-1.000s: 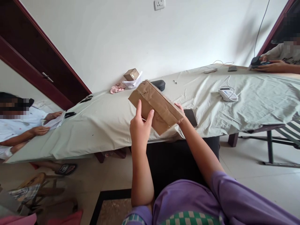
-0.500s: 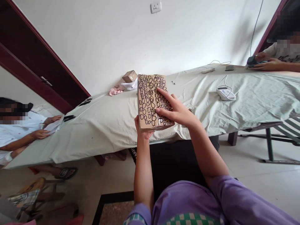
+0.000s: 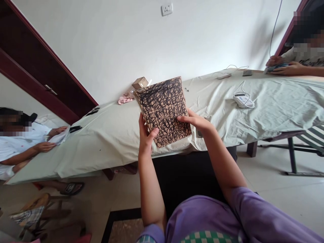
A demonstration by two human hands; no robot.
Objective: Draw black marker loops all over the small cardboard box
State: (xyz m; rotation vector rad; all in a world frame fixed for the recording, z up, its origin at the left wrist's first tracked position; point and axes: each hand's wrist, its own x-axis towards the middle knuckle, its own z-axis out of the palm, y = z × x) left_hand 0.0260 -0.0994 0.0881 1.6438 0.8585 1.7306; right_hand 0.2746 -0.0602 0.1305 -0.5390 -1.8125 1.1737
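I hold a brown cardboard box (image 3: 163, 109) up in front of me, above the near edge of the table. The broad face turned to me is covered in dense black scribbled loops. My left hand (image 3: 145, 135) grips its left lower edge, thumb on the front. My right hand (image 3: 196, 121) holds the right edge with the fingers curled round it. A dark phone (image 3: 199, 133) lies on the cloth just behind my right hand, mostly hidden.
A long table under a pale green cloth (image 3: 113, 135) runs across the room. On it are a small cardboard box (image 3: 140, 82), a pink cloth (image 3: 124, 98), a white device (image 3: 243, 100) with cable. A person sits at the left (image 3: 25, 138), another at the far right (image 3: 298, 64).
The box has been turned in my hands from a narrow looped side to its broad scribbled face. My right hand moved from lying flat on the front to gripping the right edge.
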